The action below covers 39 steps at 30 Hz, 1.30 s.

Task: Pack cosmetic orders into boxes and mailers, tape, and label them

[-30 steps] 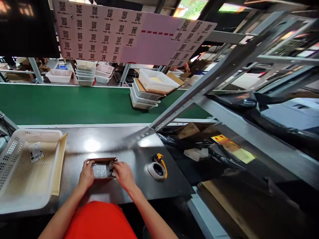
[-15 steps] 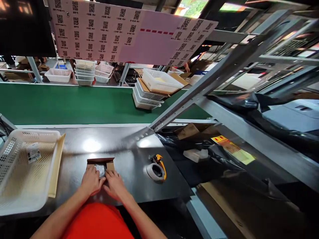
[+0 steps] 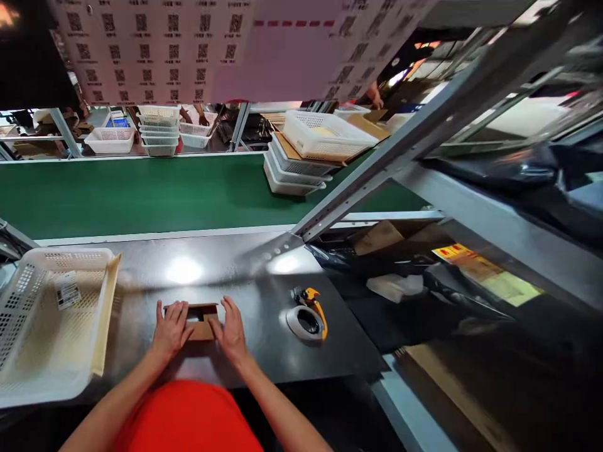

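A small brown cardboard box lies on the metal table in front of me, its top partly uncovered. Inside, a pale item shows only in part, too small to make out. My left hand rests over the box's left end, fingers stretched across the top and thumb on the front flap. At the right end is my right hand, open, its fingers pointing away from me and its thumb touching the box's edge. Right of the hands, a roll of tape lies beside a yellow-orange tape cutter.
A white plastic basket with a label inside stands left on the metal table, a tan cardboard piece against its side. Beyond runs a green conveyor belt bearing stacked baskets. A metal post slants up at right.
My hands have spread apart, and the right one has opened. The front flap now lies over part of the box, and less of the clear-wrapped item shows. The view has shifted slightly.
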Motion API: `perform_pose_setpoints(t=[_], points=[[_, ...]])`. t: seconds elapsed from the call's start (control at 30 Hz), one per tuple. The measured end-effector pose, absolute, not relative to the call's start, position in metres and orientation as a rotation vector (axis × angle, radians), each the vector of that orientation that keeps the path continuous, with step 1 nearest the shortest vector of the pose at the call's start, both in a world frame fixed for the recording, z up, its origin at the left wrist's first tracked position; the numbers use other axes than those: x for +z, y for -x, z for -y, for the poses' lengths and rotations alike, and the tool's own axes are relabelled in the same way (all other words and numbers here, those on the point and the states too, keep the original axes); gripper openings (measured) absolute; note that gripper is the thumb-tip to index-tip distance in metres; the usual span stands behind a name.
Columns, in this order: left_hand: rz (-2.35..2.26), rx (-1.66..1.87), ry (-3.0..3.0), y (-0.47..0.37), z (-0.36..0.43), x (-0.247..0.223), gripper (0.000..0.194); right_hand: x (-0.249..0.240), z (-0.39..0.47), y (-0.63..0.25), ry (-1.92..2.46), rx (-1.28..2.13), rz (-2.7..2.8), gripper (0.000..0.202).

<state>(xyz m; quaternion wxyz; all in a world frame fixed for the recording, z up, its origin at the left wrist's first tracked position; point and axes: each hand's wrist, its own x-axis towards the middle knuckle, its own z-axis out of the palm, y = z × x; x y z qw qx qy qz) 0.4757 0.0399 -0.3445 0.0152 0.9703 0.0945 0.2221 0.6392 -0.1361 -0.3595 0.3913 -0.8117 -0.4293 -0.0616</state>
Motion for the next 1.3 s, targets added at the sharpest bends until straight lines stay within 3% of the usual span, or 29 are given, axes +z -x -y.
perform_pose_setpoints(t=[0.13,0.3,0.4,0.53,0.7,0.8,0.87,0.97,1.1,1.3], points=[[-0.105,0.609,-3.002,-0.456,-0.043,-0.358,0.044,-0.367,0.138,-0.627,2.025,-0.047,1.517,0.06],[-0.448,0.564,-2.869,-0.449,-0.041,-0.366,0.052,-0.36,0.16,-0.648,2.011,0.12,1.66,0.066],[-0.492,0.573,-2.686,-0.447,-0.04,-0.375,0.05,-0.351,0.21,-0.704,2.304,0.044,1.052,0.06],[-0.408,0.595,-2.485,-0.45,-0.044,-0.379,0.046,-0.33,0.292,-0.79,2.576,-0.004,-0.004,0.068],[-0.266,0.566,-2.343,-0.474,-0.045,-0.366,0.034,-0.324,0.314,-0.825,2.54,0.277,-0.192,0.042],[-0.342,0.558,-2.201,-0.486,-0.041,-0.361,0.029,-0.323,0.289,-0.8,2.484,0.359,-0.06,0.037],[-0.408,0.571,-2.115,-0.49,-0.038,-0.361,0.027,-0.318,0.27,-0.772,2.402,0.403,0.119,0.048],[-0.452,0.591,-2.043,-0.49,-0.035,-0.361,0.025,-0.302,0.241,-0.723,2.197,0.33,0.744,0.069],[-0.444,0.573,-2.024,-0.491,-0.033,-0.355,0.026,-0.279,0.205,-0.672,1.977,0.073,1.658,0.073],[-0.722,0.754,-1.96,-0.482,-0.011,-0.339,0.028,-0.282,0.195,-0.665,1.989,-0.116,1.888,0.076]])
